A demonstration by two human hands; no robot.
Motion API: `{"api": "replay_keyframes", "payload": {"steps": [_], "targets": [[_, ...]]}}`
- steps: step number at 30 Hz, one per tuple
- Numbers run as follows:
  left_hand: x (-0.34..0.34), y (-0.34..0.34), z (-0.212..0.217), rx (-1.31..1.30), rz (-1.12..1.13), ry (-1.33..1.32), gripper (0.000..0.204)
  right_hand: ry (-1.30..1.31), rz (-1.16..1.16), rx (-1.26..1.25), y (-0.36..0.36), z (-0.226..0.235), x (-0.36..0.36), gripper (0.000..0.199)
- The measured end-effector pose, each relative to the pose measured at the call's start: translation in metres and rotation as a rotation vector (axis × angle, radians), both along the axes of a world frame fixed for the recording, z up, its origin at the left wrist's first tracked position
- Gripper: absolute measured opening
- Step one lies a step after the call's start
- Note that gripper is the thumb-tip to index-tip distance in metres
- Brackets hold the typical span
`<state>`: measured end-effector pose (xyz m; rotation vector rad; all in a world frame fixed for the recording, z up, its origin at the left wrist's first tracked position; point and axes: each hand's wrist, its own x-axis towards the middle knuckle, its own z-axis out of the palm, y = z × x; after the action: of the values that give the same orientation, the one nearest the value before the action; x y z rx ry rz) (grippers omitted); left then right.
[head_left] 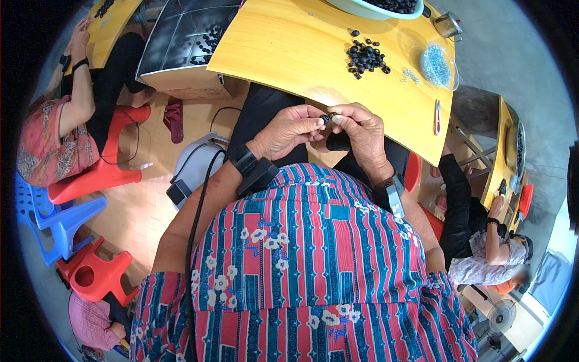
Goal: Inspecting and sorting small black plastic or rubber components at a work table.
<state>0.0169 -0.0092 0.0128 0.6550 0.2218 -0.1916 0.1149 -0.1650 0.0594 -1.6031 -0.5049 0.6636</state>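
While pinched between both hands, a tiny black ring (325,118) is held over the lap.
Left hand (288,131) and right hand (360,134) are clamped on it by fingertips; probably light, stiff, easily dropped, so best gripped at the rim.

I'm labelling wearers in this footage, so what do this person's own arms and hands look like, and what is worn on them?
Both forearms are bare, with short sleeves of a red and teal striped top with white flowers. The left hand has a black strap at the wrist carrying a black box, from which a black cable runs down the arm. The right hand has a black wristband with a grey device. No gloves.
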Motion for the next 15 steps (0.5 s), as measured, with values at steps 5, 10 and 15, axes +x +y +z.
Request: {"api": "replay_keyframes", "payload": {"steps": [5,10,15], "targets": [[0.0,-0.001,-0.002,0.019,0.016,0.007,0.018,-0.065,0.032,0.053,0.001,0.001,0.0,0.016],[0.0,0.001,-0.003,0.019,-0.005,0.001,0.016,-0.287,0.113,-0.11,0.002,0.012,0.003,0.018],[0.0,0.001,-0.003,0.029,-0.023,0.0,0.015,-0.303,0.11,-0.12,0.002,0.013,0.001,0.017]]}}
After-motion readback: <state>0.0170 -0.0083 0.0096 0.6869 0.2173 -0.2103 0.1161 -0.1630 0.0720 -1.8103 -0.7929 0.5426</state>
